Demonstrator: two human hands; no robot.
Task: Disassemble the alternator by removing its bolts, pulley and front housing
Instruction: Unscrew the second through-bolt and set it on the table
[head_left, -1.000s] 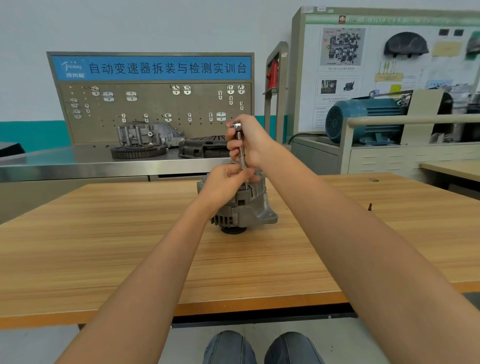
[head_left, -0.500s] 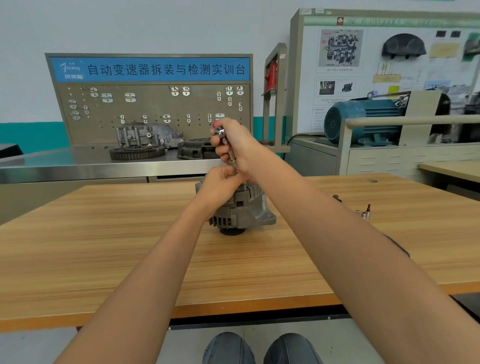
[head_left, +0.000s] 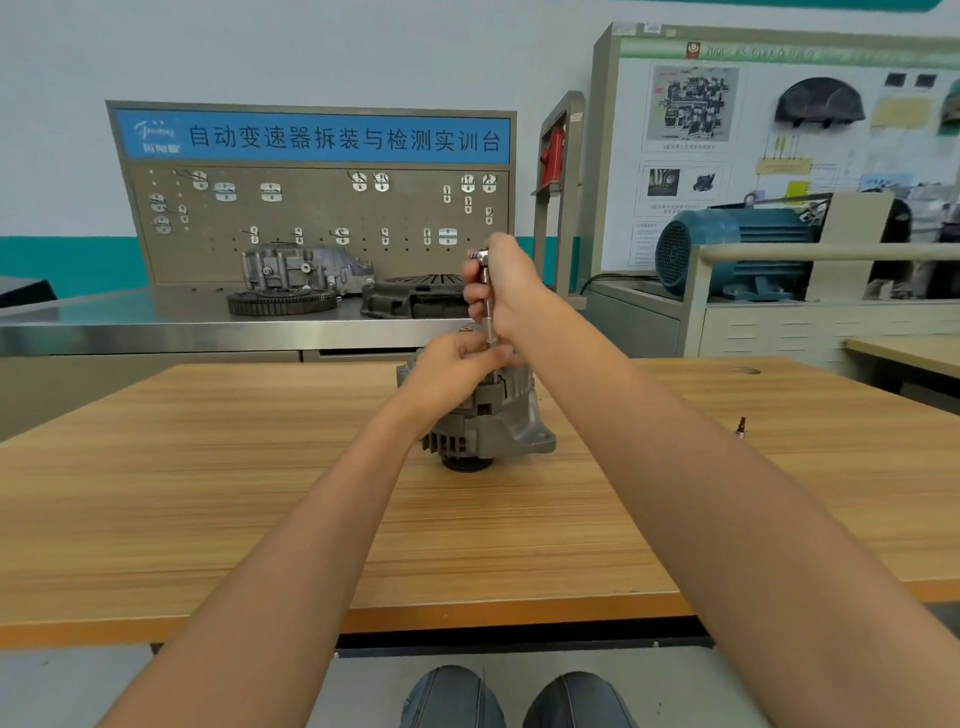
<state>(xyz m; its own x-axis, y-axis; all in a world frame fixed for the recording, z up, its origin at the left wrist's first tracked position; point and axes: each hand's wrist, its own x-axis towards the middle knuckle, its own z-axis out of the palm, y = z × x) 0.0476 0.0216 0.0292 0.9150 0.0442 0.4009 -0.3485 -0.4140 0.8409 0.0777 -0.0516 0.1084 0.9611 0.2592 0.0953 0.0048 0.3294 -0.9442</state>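
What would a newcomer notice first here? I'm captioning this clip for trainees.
Mid-table, a grey alternator stands pulley-down, the left hand on its top. The right hand grips an upright driver tool above it. Behind, a blue-bannered pegboard backs a steel bench.

Hidden or unreadable, as I see it from the head view:

- Alternator (head_left: 493, 415): top covered by my left hand (head_left: 452, 371); bolts out of sight; pulley (head_left: 465, 464) shows only as a dark rim beneath.
- Tool shaft (head_left: 485, 296): mostly wrapped by my right hand (head_left: 506, 286); its tip disappears behind the left fingers, so I cannot tell what it engages.
- Small bit (head_left: 742, 423) on the table (head_left: 208, 493): too small to identify.
- Wall poster (head_left: 691, 104): text blurred.
- Table: cut off by both side edges.
- Both forearms: cut by the bottom edge.
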